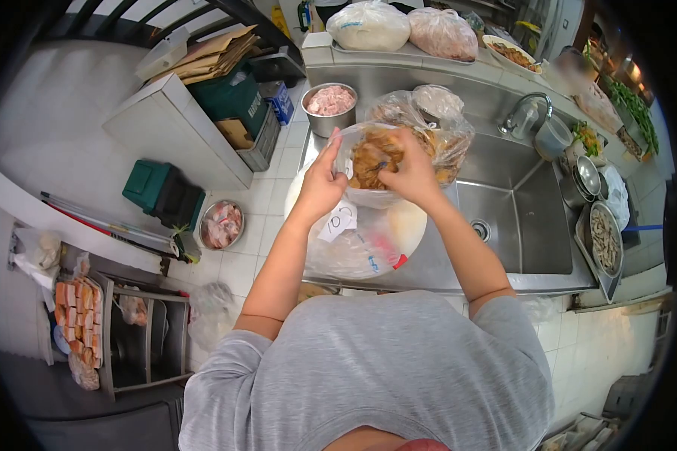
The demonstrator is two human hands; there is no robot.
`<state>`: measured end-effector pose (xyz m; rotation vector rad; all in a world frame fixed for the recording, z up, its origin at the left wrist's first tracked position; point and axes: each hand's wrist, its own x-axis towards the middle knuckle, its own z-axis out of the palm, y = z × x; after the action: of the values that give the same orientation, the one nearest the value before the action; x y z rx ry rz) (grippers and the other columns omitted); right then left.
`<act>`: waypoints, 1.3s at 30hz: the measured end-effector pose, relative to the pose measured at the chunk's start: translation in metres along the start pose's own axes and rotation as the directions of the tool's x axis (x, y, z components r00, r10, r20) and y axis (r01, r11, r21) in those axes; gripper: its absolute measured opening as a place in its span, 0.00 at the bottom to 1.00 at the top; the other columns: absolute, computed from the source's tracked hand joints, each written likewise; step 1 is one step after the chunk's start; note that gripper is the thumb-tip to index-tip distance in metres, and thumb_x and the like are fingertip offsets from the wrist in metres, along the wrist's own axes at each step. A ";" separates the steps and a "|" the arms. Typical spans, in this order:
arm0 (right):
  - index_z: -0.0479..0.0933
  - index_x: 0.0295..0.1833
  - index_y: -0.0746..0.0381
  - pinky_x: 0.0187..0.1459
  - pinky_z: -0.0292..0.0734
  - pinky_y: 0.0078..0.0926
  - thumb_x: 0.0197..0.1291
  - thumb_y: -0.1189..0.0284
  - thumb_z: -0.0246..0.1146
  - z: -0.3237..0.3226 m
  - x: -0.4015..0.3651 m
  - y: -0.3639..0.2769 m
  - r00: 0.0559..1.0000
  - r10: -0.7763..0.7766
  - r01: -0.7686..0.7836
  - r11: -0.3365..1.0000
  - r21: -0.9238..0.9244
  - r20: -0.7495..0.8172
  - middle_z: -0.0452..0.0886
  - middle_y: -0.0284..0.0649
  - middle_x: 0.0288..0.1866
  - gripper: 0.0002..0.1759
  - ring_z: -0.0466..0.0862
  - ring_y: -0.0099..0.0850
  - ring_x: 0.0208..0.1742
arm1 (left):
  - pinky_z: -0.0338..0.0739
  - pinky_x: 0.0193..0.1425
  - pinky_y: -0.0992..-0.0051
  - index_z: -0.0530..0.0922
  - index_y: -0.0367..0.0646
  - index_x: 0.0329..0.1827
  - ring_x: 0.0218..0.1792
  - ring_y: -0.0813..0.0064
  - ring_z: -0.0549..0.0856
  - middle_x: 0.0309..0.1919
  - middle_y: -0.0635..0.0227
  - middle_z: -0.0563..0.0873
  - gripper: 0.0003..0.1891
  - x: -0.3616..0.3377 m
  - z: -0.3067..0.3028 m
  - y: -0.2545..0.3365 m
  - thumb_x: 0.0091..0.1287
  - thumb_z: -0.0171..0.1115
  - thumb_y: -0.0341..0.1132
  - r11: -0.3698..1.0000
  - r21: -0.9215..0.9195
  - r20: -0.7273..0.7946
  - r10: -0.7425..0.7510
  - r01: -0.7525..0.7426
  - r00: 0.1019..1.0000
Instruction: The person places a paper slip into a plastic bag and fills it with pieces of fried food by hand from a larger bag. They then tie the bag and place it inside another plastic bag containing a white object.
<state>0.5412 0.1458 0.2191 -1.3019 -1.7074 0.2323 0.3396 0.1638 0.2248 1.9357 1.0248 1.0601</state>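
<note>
A clear plastic bag (387, 197) of brown, sauce-coated meat (372, 161) stands with its mouth open towards me. My left hand (322, 184) holds the bag's left rim, thumb on the near side and fingers stretched up along it. At the right rim, my right hand (414, 171) is closed on the bag, its thumb over the meat; its other fingers are partly hidden. Below lie a white paper label (338, 221) reading "10" and a crumpled clear bag (331, 255), both over a round white board (412, 234). Behind, more filled clear bags (451, 139) touch the held one.
A metal pot (331, 120) of pink meat stands at the counter's left. To the right are the steel sink (496, 203), faucet (530, 101) and a tray of shrimp-like pieces (605, 240). Two large filled bags (368, 26) sit on the ledge. A bowl (222, 224) stands on the floor.
</note>
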 end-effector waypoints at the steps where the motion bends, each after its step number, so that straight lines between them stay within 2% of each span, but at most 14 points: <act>1: 0.65 0.59 0.61 0.54 0.73 0.35 0.37 0.74 0.68 -0.008 -0.002 0.000 0.999 0.015 -0.011 0.995 0.097 -0.035 0.76 0.54 0.49 0.37 0.78 0.45 0.53 | 0.74 0.45 0.81 0.60 0.40 0.71 0.52 0.71 0.81 0.74 0.65 0.60 0.36 -0.002 0.002 0.002 0.53 0.49 0.19 1.000 0.012 0.005 -0.006 0.006 1.000; 4: 0.63 0.61 0.63 0.55 0.73 0.30 0.41 0.77 0.66 -0.034 -0.012 0.000 0.971 0.178 -0.083 0.879 0.470 -0.162 0.76 0.44 0.50 0.37 0.77 0.34 0.54 | 0.74 0.44 0.81 0.58 0.41 0.72 0.51 0.71 0.81 0.74 0.64 0.59 0.37 -0.013 0.005 0.014 0.53 0.50 0.18 0.999 0.032 0.062 -0.015 0.013 0.998; 7: 0.63 0.60 0.65 0.54 0.73 0.29 0.45 0.81 0.62 -0.063 -0.021 0.006 0.922 0.339 -0.054 0.595 0.802 -0.189 0.76 0.40 0.51 0.32 0.78 0.31 0.52 | 0.73 0.43 0.82 0.56 0.43 0.73 0.52 0.71 0.80 0.74 0.63 0.58 0.39 -0.027 0.016 0.010 0.53 0.50 0.18 0.994 0.084 0.055 0.067 -0.071 0.996; 11: 0.62 0.62 0.65 0.58 0.72 0.31 0.47 0.84 0.57 -0.097 -0.024 0.015 0.919 0.297 0.081 0.502 0.861 -0.260 0.75 0.42 0.54 0.32 0.77 0.34 0.54 | 0.73 0.45 0.82 0.57 0.44 0.73 0.57 0.71 0.78 0.74 0.61 0.58 0.39 -0.036 0.018 0.010 0.54 0.50 0.17 0.992 0.050 0.047 0.115 -0.117 0.992; 14: 0.62 0.61 0.67 0.58 0.72 0.32 0.48 0.82 0.55 -0.106 -0.024 0.020 0.903 0.295 0.129 0.506 0.853 -0.312 0.75 0.43 0.54 0.30 0.77 0.34 0.55 | 0.73 0.44 0.82 0.57 0.45 0.73 0.53 0.72 0.80 0.74 0.60 0.58 0.39 -0.036 0.015 0.006 0.53 0.49 0.16 0.996 -0.013 0.071 0.090 -0.089 0.993; 19: 0.62 0.62 0.64 0.59 0.71 0.33 0.49 0.83 0.55 -0.101 -0.020 0.017 0.895 0.282 0.209 0.420 0.883 -0.346 0.74 0.43 0.55 0.30 0.76 0.34 0.56 | 0.70 0.35 0.86 0.57 0.45 0.74 0.35 0.84 0.77 0.72 0.66 0.63 0.40 -0.034 0.005 -0.009 0.53 0.49 0.14 0.967 -0.255 0.074 0.024 -0.004 0.997; 22: 0.62 0.63 0.63 0.59 0.72 0.34 0.48 0.80 0.59 -0.079 -0.009 -0.002 0.935 0.221 0.159 0.438 0.885 -0.277 0.73 0.42 0.56 0.33 0.76 0.35 0.57 | 0.68 0.32 0.87 0.56 0.42 0.74 0.28 0.90 0.71 0.59 0.72 0.72 0.40 -0.024 0.005 -0.001 0.54 0.49 0.13 0.938 -0.343 0.074 -0.026 0.050 0.997; 24: 0.64 0.62 0.62 0.57 0.73 0.35 0.43 0.77 0.64 -0.041 0.003 -0.021 0.959 -0.058 0.183 0.873 0.452 -0.277 0.74 0.42 0.56 0.35 0.76 0.36 0.57 | 0.67 0.31 0.87 0.55 0.41 0.74 0.26 0.92 0.68 0.53 0.74 0.76 0.39 -0.014 0.008 0.003 0.54 0.49 0.13 0.927 -0.371 0.059 -0.028 0.048 0.998; 26: 0.67 0.58 0.60 0.55 0.74 0.35 0.38 0.76 0.68 -0.010 0.014 -0.020 0.961 -0.245 0.269 0.936 0.228 -0.129 0.74 0.44 0.54 0.36 0.77 0.41 0.54 | 0.66 0.30 0.87 0.54 0.41 0.74 0.26 0.92 0.67 0.52 0.73 0.76 0.40 -0.004 0.009 0.002 0.55 0.48 0.14 0.916 -0.397 0.038 -0.042 0.054 0.998; 29: 0.70 0.54 0.59 0.52 0.75 0.37 0.37 0.72 0.67 0.017 0.020 -0.006 0.992 -0.106 0.097 0.989 0.111 0.075 0.77 0.51 0.47 0.32 0.79 0.46 0.51 | 0.66 0.30 0.88 0.54 0.41 0.75 0.27 0.92 0.67 0.59 0.71 0.74 0.40 -0.005 0.006 -0.005 0.54 0.48 0.14 0.893 -0.449 -0.027 -0.054 0.037 0.998; 32: 0.70 0.56 0.59 0.54 0.74 0.41 0.37 0.69 0.68 0.043 0.022 0.015 0.869 0.092 0.028 0.972 -0.233 0.487 0.78 0.50 0.48 0.33 0.79 0.45 0.52 | 0.65 0.30 0.89 0.53 0.42 0.75 0.28 0.94 0.68 0.70 0.68 0.64 0.40 -0.008 0.003 -0.008 0.54 0.46 0.13 0.941 -0.333 0.073 -0.031 0.054 0.997; 35: 0.69 0.59 0.58 0.54 0.74 0.38 0.38 0.67 0.68 0.064 0.021 0.018 0.816 0.295 -0.028 0.879 -0.475 0.497 0.80 0.50 0.50 0.36 0.80 0.43 0.52 | 0.65 0.30 0.90 0.53 0.44 0.75 0.29 0.95 0.68 0.74 0.68 0.56 0.41 -0.008 0.010 -0.004 0.54 0.44 0.12 0.954 -0.296 0.070 0.063 -0.039 0.996; 38: 0.69 0.62 0.58 0.53 0.75 0.35 0.38 0.66 0.69 0.060 0.040 0.036 0.682 0.342 -0.161 0.932 -0.323 0.646 0.79 0.50 0.53 0.39 0.81 0.41 0.53 | 0.65 0.31 0.90 0.53 0.45 0.75 0.29 0.95 0.68 0.76 0.69 0.54 0.41 -0.010 0.011 0.000 0.53 0.44 0.12 0.957 -0.276 0.059 0.109 -0.089 0.992; 39: 0.69 0.62 0.58 0.53 0.75 0.35 0.37 0.66 0.69 0.058 0.040 0.042 0.656 0.338 -0.202 0.940 -0.275 0.675 0.79 0.50 0.53 0.40 0.81 0.41 0.52 | 0.66 0.35 0.88 0.54 0.46 0.75 0.35 0.91 0.69 0.75 0.69 0.55 0.41 -0.013 0.008 0.003 0.53 0.45 0.12 0.966 -0.246 0.065 0.097 -0.078 0.993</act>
<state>0.5245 0.2178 0.1835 -1.7483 -2.2009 0.8904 0.3434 0.1495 0.2194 1.8196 0.7358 1.0965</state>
